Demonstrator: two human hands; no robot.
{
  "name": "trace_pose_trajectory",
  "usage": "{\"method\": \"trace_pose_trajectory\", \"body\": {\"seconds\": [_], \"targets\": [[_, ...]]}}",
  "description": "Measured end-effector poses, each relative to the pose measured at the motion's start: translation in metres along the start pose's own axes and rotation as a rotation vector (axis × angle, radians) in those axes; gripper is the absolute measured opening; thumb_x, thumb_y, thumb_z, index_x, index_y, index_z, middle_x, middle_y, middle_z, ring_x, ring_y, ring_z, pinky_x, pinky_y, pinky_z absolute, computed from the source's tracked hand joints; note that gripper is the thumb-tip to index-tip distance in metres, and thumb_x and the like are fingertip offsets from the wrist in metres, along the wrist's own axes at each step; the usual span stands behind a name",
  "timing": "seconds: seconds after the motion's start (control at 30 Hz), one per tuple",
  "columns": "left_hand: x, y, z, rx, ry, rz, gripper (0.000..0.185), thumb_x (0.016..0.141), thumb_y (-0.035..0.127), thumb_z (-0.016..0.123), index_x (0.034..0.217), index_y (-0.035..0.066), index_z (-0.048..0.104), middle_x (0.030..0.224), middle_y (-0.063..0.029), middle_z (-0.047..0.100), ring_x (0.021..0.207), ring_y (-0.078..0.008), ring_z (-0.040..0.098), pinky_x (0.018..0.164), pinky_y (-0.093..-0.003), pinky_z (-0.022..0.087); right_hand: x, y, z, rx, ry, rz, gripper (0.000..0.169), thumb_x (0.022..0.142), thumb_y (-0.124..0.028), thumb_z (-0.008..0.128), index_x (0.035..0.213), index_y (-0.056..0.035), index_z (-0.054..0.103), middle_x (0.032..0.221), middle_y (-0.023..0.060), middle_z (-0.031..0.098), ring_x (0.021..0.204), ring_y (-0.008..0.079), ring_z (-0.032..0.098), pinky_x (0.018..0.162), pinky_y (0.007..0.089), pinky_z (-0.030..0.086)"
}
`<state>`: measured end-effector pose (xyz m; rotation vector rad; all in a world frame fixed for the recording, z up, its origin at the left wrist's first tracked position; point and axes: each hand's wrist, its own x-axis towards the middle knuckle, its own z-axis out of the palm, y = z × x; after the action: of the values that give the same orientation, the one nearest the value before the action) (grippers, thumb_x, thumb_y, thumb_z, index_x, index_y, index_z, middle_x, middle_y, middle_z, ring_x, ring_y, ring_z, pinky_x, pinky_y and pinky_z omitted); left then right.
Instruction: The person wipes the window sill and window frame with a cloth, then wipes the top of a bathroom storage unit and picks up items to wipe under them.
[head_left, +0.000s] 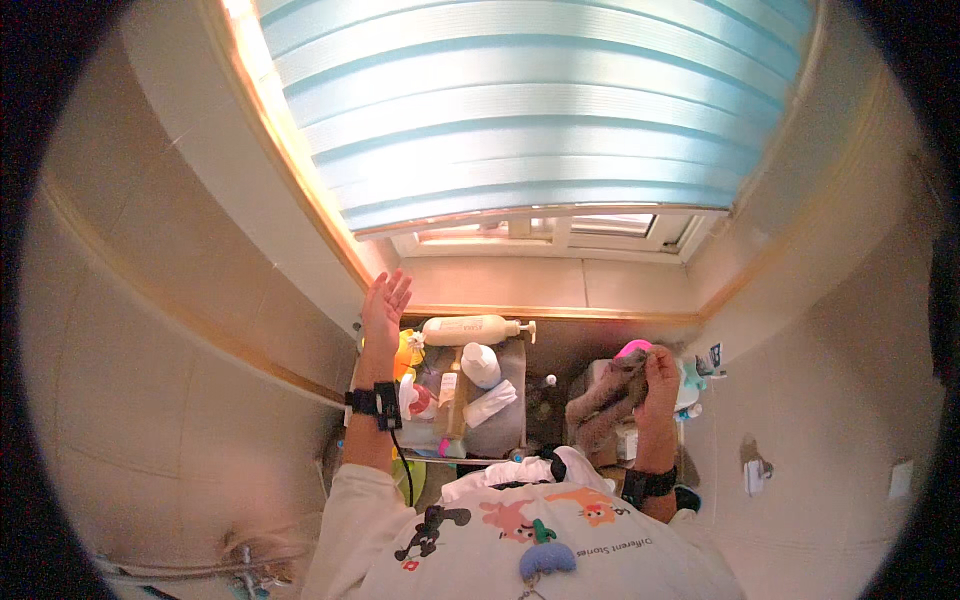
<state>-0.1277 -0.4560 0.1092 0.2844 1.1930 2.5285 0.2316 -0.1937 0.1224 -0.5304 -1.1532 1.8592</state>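
My left hand (386, 304) is raised at the left end of the window sill, palm up and fingers apart, with nothing in it. Below it stands a metal-topped shelf (512, 420) crowded with bottles. A cream pump bottle (465, 330) lies along its far edge. Nearer are a white bottle (480, 365), an amber bottle (451, 412), a white tube or wrapped item (490, 403) and a spray bottle (418, 399). On the right, my right hand (660, 375) pinches the upper end of a limp greyish-brown cloth (604, 405), which hangs down toward me.
A tiled window sill (510, 283) runs ahead, beneath a striped blue-white blind (540, 112). Behind the cloth shows a pink item (634, 347). Tiled walls close in on both sides. A white hook (754, 475) is on the right wall; a metal tap (246, 570) is at lower left.
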Motion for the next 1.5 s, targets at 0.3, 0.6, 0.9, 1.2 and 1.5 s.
{"method": "trace_pose_trajectory", "body": {"seconds": [0.3, 0.6, 0.9, 1.2, 1.5], "targets": [[-0.083, 0.009, 0.063, 0.308, -0.227, -0.04, 0.03, 0.09, 0.015, 0.045, 0.117, 0.002, 0.043, 0.111, -0.0173, 0.056, 0.098, -0.0252, 0.058, 0.084, -0.0327, 0.047, -0.015, 0.005, 0.007, -0.009, -0.008, 0.059, 0.007, 0.085, -0.009, 0.057, 0.091, -0.0063, 0.058, 0.082, 0.0, 0.059, 0.074, 0.0107, 0.055, 0.068, 0.0249, 0.046], [-0.156, 0.003, 0.095, 0.615, -0.751, -0.188, 0.034, 0.084, 0.012, 0.057, 0.116, 0.004, 0.049, 0.114, -0.0095, 0.054, 0.105, -0.0197, 0.053, 0.091, -0.0323, 0.041, -0.04, 0.002, 0.047, -0.123, -0.202, 0.092, 0.007, 0.086, -0.012, 0.056, 0.089, -0.0056, 0.057, 0.084, 0.0004, 0.059, 0.076, 0.0105, 0.054, 0.07, 0.0248, 0.045], [-0.195, -0.05, 0.097, 0.756, -0.983, 0.181, 0.052, 0.071, 0.008, 0.07, 0.116, 0.005, 0.044, 0.122, -0.0123, 0.045, 0.115, -0.0258, 0.043, 0.095, -0.0345, 0.037, -0.083, -0.015, 0.067, -0.258, -0.302, 0.109, 0.006, 0.085, -0.011, 0.055, 0.087, -0.0052, 0.056, 0.083, 0.0011, 0.055, 0.078, 0.0104, 0.051, 0.072, 0.0257, 0.043], [-0.202, -0.079, 0.041, 0.92, -1.082, 0.166, 0.027, 0.075, 0.017, 0.066, 0.094, 0.003, 0.053, 0.095, -0.0145, 0.057, 0.09, -0.0296, 0.056, 0.074, -0.0366, 0.045, -0.124, -0.027, 0.052, -0.255, -0.157, 0.041, 0.006, 0.087, -0.013, 0.053, 0.087, -0.0068, 0.053, 0.086, 0.0008, 0.054, 0.081, 0.0105, 0.051, 0.075, 0.0252, 0.043], [-0.228, -0.037, 0.011, 0.88, -0.803, -0.092, 0.015, 0.08, 0.013, 0.062, 0.09, 0.004, 0.056, 0.08, -0.0047, 0.058, 0.077, -0.0131, 0.054, 0.07, -0.0295, 0.046, -0.129, -0.008, 0.006, -0.745, -0.097, -0.217, 0.01, 0.089, -0.013, 0.05, 0.093, -0.0047, 0.053, 0.084, -0.0021, 0.052, 0.076, 0.0063, 0.047, 0.071, 0.0201, 0.039]]}}
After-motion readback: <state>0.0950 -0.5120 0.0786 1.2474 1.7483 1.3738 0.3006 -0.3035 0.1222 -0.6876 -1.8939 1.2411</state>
